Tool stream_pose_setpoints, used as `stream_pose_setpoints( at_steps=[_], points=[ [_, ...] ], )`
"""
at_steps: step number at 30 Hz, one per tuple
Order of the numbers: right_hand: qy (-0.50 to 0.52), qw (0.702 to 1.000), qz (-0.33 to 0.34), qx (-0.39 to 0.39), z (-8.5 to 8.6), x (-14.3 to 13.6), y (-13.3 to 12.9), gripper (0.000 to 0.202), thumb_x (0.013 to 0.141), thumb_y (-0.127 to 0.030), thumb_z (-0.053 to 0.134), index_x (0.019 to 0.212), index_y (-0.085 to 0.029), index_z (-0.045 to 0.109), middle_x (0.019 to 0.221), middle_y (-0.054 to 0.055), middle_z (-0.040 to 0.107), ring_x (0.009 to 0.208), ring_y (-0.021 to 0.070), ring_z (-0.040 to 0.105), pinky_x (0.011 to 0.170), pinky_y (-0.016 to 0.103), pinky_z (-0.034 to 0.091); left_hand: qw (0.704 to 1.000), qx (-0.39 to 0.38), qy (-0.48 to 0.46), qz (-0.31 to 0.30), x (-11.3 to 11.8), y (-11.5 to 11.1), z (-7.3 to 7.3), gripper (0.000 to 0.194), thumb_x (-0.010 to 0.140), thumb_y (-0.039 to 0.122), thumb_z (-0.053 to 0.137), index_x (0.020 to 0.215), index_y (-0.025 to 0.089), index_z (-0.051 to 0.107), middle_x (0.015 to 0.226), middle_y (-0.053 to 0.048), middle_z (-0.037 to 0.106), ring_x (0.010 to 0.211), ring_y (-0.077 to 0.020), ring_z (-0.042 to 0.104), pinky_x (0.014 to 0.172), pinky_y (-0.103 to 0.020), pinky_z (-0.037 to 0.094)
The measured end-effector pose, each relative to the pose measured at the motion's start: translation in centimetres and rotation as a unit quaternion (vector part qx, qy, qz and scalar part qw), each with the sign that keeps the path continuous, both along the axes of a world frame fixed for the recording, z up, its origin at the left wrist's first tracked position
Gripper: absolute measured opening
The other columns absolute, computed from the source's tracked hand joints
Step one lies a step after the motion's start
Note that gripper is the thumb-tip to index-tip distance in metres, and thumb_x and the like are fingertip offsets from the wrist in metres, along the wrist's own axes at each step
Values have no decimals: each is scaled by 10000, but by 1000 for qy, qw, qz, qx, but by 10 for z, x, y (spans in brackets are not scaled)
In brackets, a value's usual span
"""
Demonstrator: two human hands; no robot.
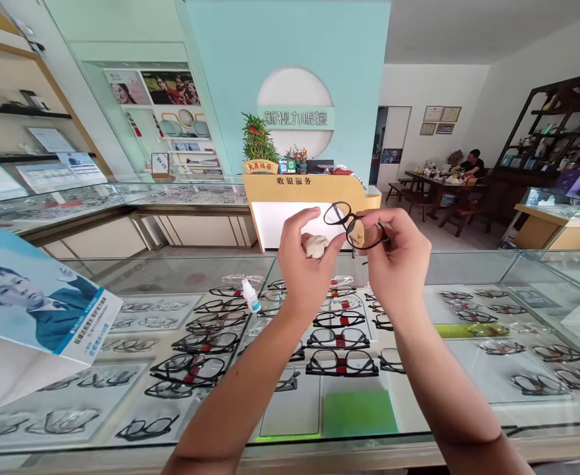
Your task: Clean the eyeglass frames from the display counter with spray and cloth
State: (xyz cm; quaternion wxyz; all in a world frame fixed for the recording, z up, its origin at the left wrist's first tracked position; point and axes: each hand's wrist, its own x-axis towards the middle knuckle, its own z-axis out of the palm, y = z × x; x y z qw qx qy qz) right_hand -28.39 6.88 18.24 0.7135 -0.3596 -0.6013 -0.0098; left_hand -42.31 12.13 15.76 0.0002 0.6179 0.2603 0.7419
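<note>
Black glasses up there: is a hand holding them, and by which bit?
Yes, the right hand holds the black-rimmed eyeglasses by the lens rim nearest it. Whether the left hand touches them too, I can't tell.

The bare left hand (303, 274) hides part of the crumpled white cloth (315, 246); the bare right hand (399, 254) covers part of the round black-framed eyeglasses (352, 216). The left edge crops the blue-and-white cardboard sign (42, 297). The rectangular framed certificates (433, 114) are too small to read.

glass display counter (220, 265); on top: small white bottle (251, 297), card sign (47, 303) at left; beneath glass: eyeglass frames (326, 361)
</note>
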Motion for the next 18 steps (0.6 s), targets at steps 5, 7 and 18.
stream_pose_setpoints(
  at_steps=[5,7,18],
  points=[
    [22,997,72,32,12,14,-13,138,1098,-380,771,1057,-248,770,1130,70,868,817,175,734,684,317,585,985,-71,44,-152,-15,4,8,779,890,600,1008,1546,292,722,1470,-154,816,1170,-306,823,872,-403,699],
    [21,993,107,37,16,16,-14,182,1078,-413,822,1041,-243,771,1109,77,866,891,198,775,742,335,628,977,-81,47,-193,-22,3,14,765,907,670,974,1529,284,754,1407,-155,845,1154,-315,834,873,-417,712],
    [1,992,109,60,20,15,-33,165,1101,-421,808,1092,-264,758,1107,76,869,840,204,767,671,341,607,982,-40,73,-170,-43,-42,38,683,894,772,948,1380,305,838,1038,-50,846,708,-168,689,635,-321,604]
  ],
)
